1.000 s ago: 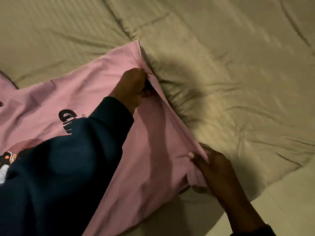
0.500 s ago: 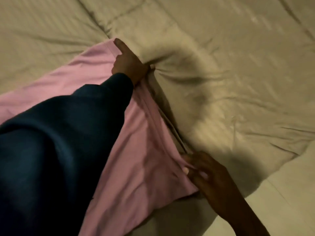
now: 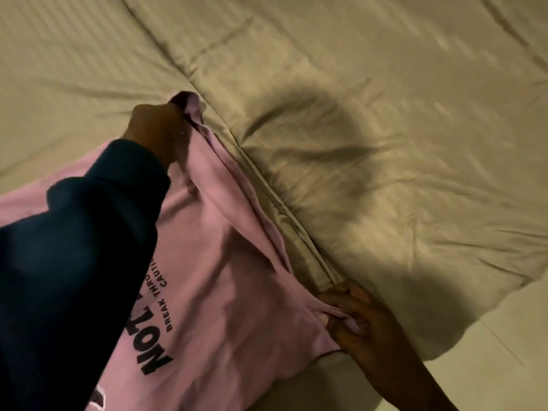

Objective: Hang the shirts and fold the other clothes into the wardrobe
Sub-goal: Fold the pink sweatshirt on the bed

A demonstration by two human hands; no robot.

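A: So, where is the pink shirt [image 3: 225, 292]?

B: Spread on the near left of a bed [image 3: 385, 143], printed side up, black lettering showing. Its right edge runs beside a seam in the bedding.

A: And the hands?

B: The left hand [image 3: 157, 129], in a dark blue sleeve [image 3: 74, 262], has its grip clamped on the shirt's far corner, lifting it slightly. The right hand [image 3: 361, 324] pinches the near corner at the lower right.

A: The surface?

B: An olive quilted bedspread, creased and puffy, dimly lit. Nothing more of the room shows.
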